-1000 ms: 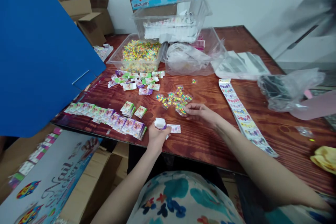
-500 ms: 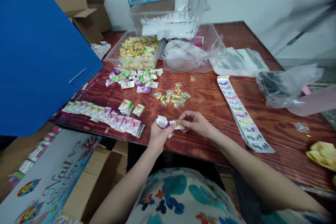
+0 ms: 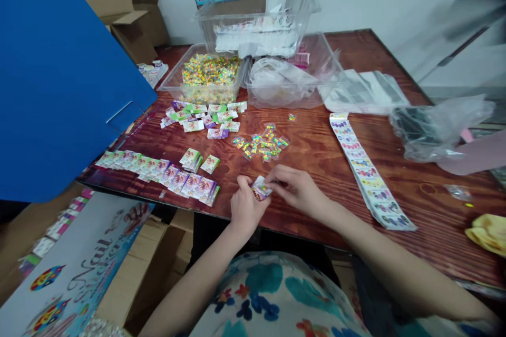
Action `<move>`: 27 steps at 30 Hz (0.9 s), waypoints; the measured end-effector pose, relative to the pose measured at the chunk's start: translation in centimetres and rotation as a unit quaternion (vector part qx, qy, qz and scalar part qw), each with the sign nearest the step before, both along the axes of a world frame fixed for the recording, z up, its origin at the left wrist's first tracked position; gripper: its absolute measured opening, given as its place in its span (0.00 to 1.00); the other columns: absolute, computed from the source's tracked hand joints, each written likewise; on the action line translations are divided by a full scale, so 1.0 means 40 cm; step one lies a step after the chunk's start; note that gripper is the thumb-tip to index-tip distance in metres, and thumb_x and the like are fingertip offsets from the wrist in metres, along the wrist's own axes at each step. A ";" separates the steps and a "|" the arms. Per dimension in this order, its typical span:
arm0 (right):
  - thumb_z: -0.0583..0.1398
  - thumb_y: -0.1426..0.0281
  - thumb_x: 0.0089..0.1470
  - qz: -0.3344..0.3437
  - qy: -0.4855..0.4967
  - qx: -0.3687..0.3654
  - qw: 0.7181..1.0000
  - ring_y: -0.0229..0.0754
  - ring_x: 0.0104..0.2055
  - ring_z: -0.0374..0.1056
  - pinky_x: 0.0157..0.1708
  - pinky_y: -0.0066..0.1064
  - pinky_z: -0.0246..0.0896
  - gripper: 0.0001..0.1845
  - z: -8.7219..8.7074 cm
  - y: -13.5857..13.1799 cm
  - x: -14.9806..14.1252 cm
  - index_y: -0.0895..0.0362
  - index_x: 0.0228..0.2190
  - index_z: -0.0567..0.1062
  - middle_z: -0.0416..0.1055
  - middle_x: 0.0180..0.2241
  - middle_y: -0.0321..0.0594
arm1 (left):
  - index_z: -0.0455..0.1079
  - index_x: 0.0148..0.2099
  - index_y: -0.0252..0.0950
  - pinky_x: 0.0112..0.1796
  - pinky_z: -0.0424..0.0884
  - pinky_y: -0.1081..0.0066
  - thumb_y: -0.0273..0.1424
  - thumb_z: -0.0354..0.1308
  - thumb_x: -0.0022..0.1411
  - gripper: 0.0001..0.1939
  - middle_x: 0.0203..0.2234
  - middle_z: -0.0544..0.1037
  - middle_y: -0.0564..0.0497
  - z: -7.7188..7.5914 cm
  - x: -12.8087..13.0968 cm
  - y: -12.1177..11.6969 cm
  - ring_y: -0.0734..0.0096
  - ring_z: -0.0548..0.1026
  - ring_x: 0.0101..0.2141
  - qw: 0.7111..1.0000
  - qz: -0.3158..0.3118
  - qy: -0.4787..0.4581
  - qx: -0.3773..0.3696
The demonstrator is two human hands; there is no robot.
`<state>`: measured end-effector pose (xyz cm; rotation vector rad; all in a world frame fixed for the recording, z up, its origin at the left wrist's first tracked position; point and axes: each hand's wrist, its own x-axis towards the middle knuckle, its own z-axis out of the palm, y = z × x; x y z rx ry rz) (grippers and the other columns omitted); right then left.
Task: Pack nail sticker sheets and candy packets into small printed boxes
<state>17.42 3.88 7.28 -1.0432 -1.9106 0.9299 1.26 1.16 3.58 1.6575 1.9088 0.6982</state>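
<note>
In my left hand [image 3: 245, 204] is a small printed box [image 3: 259, 188], held upright near the table's front edge with its top end open. My right hand [image 3: 290, 185] pinches a small packet with coloured bits at the box's mouth; the fingers hide most of it. Just beyond my hands lie several clear packets of coloured candy [image 3: 263, 142]. To the left, a long row of filled-looking small boxes [image 3: 158, 169] overlaps along the table edge, beside a short stack of boxes [image 3: 190, 158]. Loose flat boxes [image 3: 205, 117] lie in a heap behind them.
Clear tubs hold candy packets [image 3: 209, 73], plastic bags [image 3: 276, 76] and printed strips [image 3: 253, 39]. A long sticker strip [image 3: 363, 171] lies at right, near plastic bags [image 3: 361, 95] and a yellow cloth [image 3: 488, 234]. A blue panel [image 3: 71, 84] stands at left.
The box has turned upright in my left hand. My right hand has brought the small packet from beside the box to its open end.
</note>
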 end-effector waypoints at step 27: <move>0.56 0.73 0.56 -0.030 -0.029 0.069 0.997 0.43 0.38 0.74 0.63 0.57 0.43 0.16 -0.028 -0.032 -0.021 0.47 0.43 0.76 0.78 0.36 0.35 | 0.61 0.40 0.42 0.39 0.70 0.67 0.29 0.65 0.47 0.19 0.34 0.76 0.52 -0.019 0.011 -0.027 0.61 0.77 0.38 0.988 -0.032 -0.125 0.081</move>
